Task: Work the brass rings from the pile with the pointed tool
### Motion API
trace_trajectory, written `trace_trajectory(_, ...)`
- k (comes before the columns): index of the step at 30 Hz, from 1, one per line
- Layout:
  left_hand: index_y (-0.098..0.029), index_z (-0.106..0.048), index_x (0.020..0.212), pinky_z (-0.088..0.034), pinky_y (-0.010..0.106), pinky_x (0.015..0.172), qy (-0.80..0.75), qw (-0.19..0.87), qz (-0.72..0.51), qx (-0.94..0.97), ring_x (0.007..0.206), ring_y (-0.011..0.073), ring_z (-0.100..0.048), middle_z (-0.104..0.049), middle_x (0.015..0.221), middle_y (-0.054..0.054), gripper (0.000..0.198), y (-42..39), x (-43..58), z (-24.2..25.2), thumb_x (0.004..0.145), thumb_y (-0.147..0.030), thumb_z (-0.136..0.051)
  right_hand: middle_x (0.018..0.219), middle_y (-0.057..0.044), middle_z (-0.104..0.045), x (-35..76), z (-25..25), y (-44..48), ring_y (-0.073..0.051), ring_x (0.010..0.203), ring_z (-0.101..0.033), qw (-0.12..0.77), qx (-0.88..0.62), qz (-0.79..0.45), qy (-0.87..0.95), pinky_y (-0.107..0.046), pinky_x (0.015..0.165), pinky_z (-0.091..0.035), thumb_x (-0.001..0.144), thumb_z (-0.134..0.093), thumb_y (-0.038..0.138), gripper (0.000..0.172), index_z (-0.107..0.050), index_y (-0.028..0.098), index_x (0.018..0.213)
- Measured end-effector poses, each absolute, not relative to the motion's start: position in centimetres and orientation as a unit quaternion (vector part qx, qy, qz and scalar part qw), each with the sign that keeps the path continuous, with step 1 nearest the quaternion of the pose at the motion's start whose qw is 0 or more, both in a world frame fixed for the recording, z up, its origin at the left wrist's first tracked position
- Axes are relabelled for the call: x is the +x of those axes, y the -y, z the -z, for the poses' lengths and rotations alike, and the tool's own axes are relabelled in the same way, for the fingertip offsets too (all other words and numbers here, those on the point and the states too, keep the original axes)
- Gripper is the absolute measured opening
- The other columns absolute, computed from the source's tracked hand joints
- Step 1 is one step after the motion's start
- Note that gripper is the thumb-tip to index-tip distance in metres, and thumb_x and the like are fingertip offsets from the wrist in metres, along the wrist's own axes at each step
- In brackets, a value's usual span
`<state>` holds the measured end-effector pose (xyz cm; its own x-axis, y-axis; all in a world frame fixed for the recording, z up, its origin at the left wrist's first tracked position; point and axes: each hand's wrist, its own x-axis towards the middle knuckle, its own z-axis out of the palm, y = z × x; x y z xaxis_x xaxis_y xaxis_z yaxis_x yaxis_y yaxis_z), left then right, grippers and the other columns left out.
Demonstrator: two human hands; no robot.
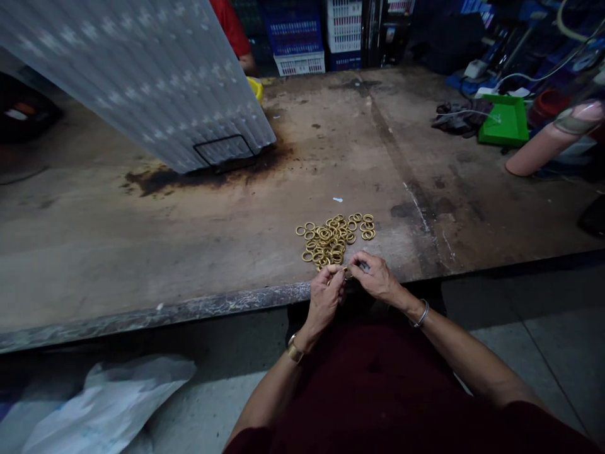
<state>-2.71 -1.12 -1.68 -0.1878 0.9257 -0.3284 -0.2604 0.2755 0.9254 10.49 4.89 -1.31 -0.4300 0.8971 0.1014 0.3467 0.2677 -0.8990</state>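
A loose pile of brass-coloured rings (331, 238) lies on the worn wooden tabletop near its front edge. Just in front of the pile, my left hand (325, 295) is closed, its thumb and fingers pinching a ring (345, 270) of the same colour, of which only a small part shows. My right hand (377, 277) meets it from the right with curled fingertips close to that ring. A small greyish bit shows at the right fingers, too small to name. Both hands are at the table edge, almost touching each other.
A tall stack of translucent ribbed sheets (189, 82) leans at the left in a black wire stand (224, 151). A green tray (505, 120) and a pink cylinder (543, 145) are at right. Crates (300, 63) stand behind; a person's red sleeve (230, 28) shows there.
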Motion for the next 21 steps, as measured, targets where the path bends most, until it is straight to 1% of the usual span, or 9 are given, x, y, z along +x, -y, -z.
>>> trace_trajectory(2, -0.017, -0.059, 0.081, -0.031, 0.017, 0.043, -0.577, 0.525, -0.536, 0.323, 0.045, 0.0052, -0.038, -0.046, 0.055, -0.006, 0.031, 1.23, -2.63, 1.7, 0.074, -0.046, -0.066, 0.064, 0.004, -0.051, 10.43, 1.26, -4.95, -0.009, 0.06, -0.045, 0.311, -0.445, -0.468, 0.697, -0.021, 0.059, -0.036, 0.079, -0.05, 0.031, 0.016, -0.052, 0.019, 0.07)
trace_trajectory(4, -0.017, -0.06, 0.081, -0.035, 0.019, 0.048, -0.581, 0.487, -0.55, 0.35, 0.05, 0.0069, -0.043, -0.05, 0.058, -0.005, 0.027, 1.29, -2.56, 1.73, 0.075, -0.043, -0.065, 0.06, 0.004, -0.049, 10.44, 1.09, -4.92, -0.009, 0.056, -0.042, 0.285, -0.451, -0.519, 0.667, -0.021, 0.056, -0.035, 0.08, -0.049, 0.037, 0.023, -0.05, 0.019, 0.067)
trace_trajectory(7, -0.017, -0.062, 0.082, -0.038, 0.02, 0.052, -0.582, 0.469, -0.552, 0.37, 0.054, 0.0083, -0.047, -0.055, 0.062, -0.003, 0.026, 1.36, -2.59, 1.71, 0.075, -0.042, -0.065, 0.056, 0.005, -0.049, 10.44, 0.77, -4.8, -0.008, 0.049, -0.037, 0.252, -0.45, -0.583, 0.628, -0.021, 0.051, -0.032, 0.082, -0.047, 0.043, 0.029, -0.049, 0.019, 0.065)
trace_trajectory(11, -0.017, -0.06, 0.084, -0.03, 0.017, 0.042, -0.569, 0.536, -0.521, 0.344, 0.044, 0.0051, -0.039, -0.049, 0.057, -0.005, 0.033, 1.58, -2.83, 1.32, 0.074, -0.048, -0.065, 0.056, 0.005, -0.049, 10.17, 0.81, -4.8, -0.008, 0.053, -0.038, 0.275, -0.461, -0.554, 0.636, -0.02, 0.053, -0.032, 0.077, -0.052, 0.037, 0.024, -0.05, 0.018, 0.063)
trace_trajectory(13, -0.017, -0.058, 0.083, -0.027, 0.016, 0.039, -0.557, 0.574, -0.502, 0.33, 0.042, 0.0041, -0.038, -0.049, 0.058, -0.005, 0.036, 1.68, -2.93, 1.1, 0.074, -0.051, -0.064, 0.057, 0.005, -0.047, 10.0, 0.93, -4.84, -0.008, 0.054, -0.038, 0.289, -0.467, -0.535, 0.642, -0.02, 0.053, -0.032, 0.074, -0.054, 0.035, 0.021, -0.051, 0.018, 0.062)
trace_trajectory(17, -0.017, -0.055, 0.078, -0.027, 0.014, 0.038, -0.518, 0.618, -0.503, 0.31, 0.042, 0.003, -0.039, -0.05, 0.06, -0.005, 0.038, 1.74, -3.04, 1.09, 0.074, -0.053, -0.065, 0.058, 0.005, -0.048, 9.89, 0.76, -4.79, -0.008, 0.056, -0.041, 0.298, -0.459, -0.537, 0.642, -0.021, 0.055, -0.035, 0.074, -0.053, 0.034, 0.019, -0.053, 0.018, 0.064)
trace_trajectory(21, -0.017, -0.055, 0.079, -0.027, 0.014, 0.038, -0.493, 0.634, -0.517, 0.295, 0.042, 0.0025, -0.038, -0.048, 0.06, -0.006, 0.035, 1.81, -2.98, 1.49, 0.074, -0.05, -0.066, 0.058, 0.004, -0.053, 10.0, 0.53, -4.75, -0.009, 0.055, -0.046, 0.304, -0.454, -0.557, 0.626, -0.021, 0.056, -0.038, 0.075, -0.05, 0.032, 0.018, -0.055, 0.018, 0.066)
